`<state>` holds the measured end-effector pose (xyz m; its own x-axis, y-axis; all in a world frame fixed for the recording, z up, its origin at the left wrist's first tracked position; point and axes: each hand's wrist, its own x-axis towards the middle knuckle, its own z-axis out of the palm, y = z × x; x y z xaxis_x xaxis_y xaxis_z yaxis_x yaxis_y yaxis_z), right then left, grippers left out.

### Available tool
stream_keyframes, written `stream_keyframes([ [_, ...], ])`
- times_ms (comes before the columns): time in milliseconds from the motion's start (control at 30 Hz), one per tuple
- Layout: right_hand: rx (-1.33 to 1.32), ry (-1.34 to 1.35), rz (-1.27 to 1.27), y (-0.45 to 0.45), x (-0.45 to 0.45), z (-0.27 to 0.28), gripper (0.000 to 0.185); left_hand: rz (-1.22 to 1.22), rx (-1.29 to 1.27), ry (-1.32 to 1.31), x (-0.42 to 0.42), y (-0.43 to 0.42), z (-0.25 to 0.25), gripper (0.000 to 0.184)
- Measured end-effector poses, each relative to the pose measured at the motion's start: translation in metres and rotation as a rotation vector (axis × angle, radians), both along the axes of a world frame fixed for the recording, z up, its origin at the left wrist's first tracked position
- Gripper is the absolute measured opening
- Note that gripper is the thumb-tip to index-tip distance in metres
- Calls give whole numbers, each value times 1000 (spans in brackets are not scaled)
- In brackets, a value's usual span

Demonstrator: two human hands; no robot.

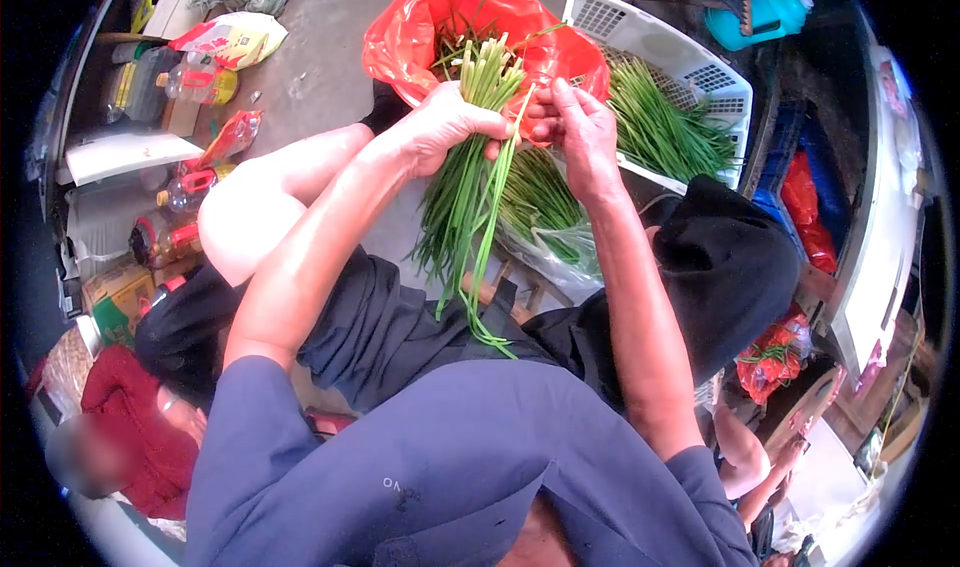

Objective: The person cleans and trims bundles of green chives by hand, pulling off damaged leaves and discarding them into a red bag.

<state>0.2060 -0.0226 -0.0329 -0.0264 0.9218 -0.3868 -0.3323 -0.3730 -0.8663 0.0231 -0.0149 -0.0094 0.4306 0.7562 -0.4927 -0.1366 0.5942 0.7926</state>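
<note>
My left hand is wrapped round a bunch of garlic chives, the pale cut ends up and the green leaves hanging down over my lap. A few stalks stand slightly apart on the bunch's right side. My right hand is beside these stalks, its fingers curled and thumb pressed in; what it pinches is too small to make out. Just beyond both hands is a red plastic bag with plant scraps inside. More chives lie below my right hand, partly on clear plastic.
A white plastic basket with chives stands at the right. Bottles and bags line the left side. A teal jug is at the far right. A person in dark red sits at lower left; another person's arm shows lower right.
</note>
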Motion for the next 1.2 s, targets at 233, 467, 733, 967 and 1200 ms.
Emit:
stream_keyframes([
  [233, 202, -235, 261, -3, -10, -12, 30, -21, -20, -19, 2, -1, 4, 18],
  [467, 168, -249, 211, -4, -14, -5, 29, -6, -30, -31, 6, -2, -1, 16],
  [733, 20, -202, 25, 3, -10, -18, 34, -86, -78, -21, -2, 2, -2, 19],
  [967, -160, -327, 180, -2, 30, -91, 30, 59, 23, 6, -16, 16, 10, 15],
  [1200, -152, -920, 637, -49, 31, -191, 19, 28, 112, -95, -40, 24, 30, 12],
])
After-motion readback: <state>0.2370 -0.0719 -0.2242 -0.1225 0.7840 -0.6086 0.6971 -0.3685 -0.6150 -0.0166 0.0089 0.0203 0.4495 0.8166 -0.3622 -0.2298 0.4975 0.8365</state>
